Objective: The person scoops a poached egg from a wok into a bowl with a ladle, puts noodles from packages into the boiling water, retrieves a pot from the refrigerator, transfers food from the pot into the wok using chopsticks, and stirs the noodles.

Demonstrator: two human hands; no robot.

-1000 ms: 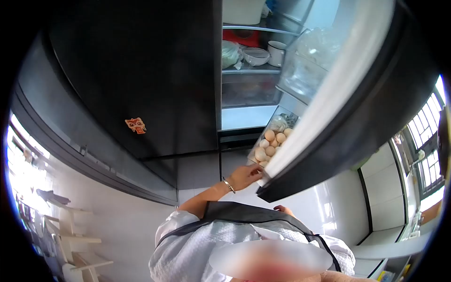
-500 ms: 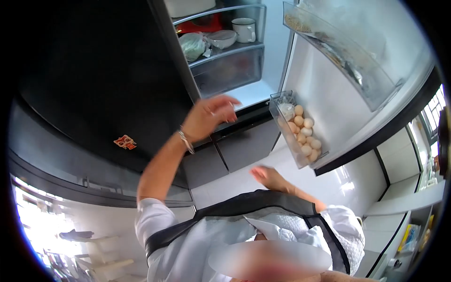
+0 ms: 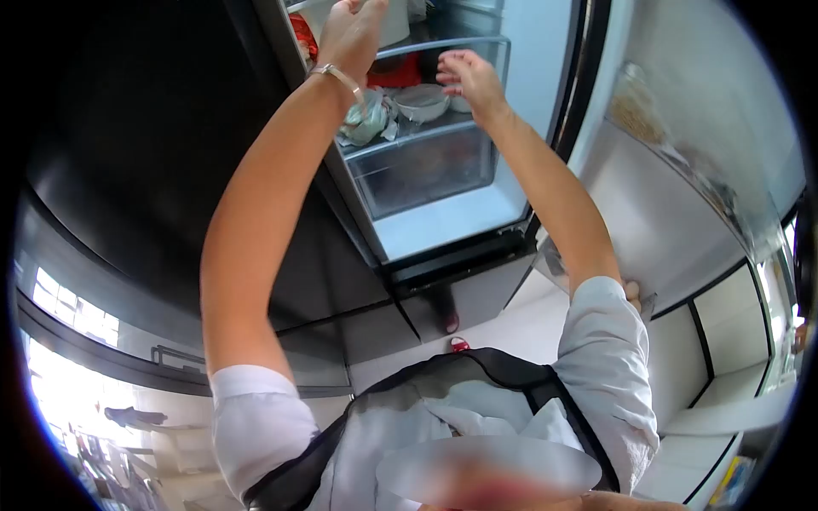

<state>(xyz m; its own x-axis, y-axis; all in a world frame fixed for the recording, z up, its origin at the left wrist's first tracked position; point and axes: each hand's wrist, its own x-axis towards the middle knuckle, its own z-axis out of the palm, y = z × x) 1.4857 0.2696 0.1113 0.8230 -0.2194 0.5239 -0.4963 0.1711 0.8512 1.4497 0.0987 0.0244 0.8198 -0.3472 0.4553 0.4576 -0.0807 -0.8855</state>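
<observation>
My left hand (image 3: 351, 34), with a bracelet on its wrist, is raised at the top of the view in front of a white container (image 3: 394, 24) on a fridge shelf. Its thumb and fingers look apart, and I cannot tell whether it touches the container. My right hand (image 3: 467, 81) is held before the shelf opening with its fingers apart and slightly bent, holding nothing. Below the hands, a tied plastic bag (image 3: 366, 121) and a covered bowl (image 3: 422, 104) rest on the middle shelf (image 3: 417, 140). Part of a white mug shows behind my right hand.
A clear drawer (image 3: 426, 177) sits below the shelf. At right the open fridge door holds a clear rack (image 3: 682, 157); eggs (image 3: 632, 291) show partly behind my right sleeve. A closed dark door (image 3: 170, 170) stands at left. A red shoe (image 3: 459, 344) is on the floor.
Both hands have risen to the upper fridge shelves, the left from the door edge and the right from near the body. The fridge door has swung wider open to the right.
</observation>
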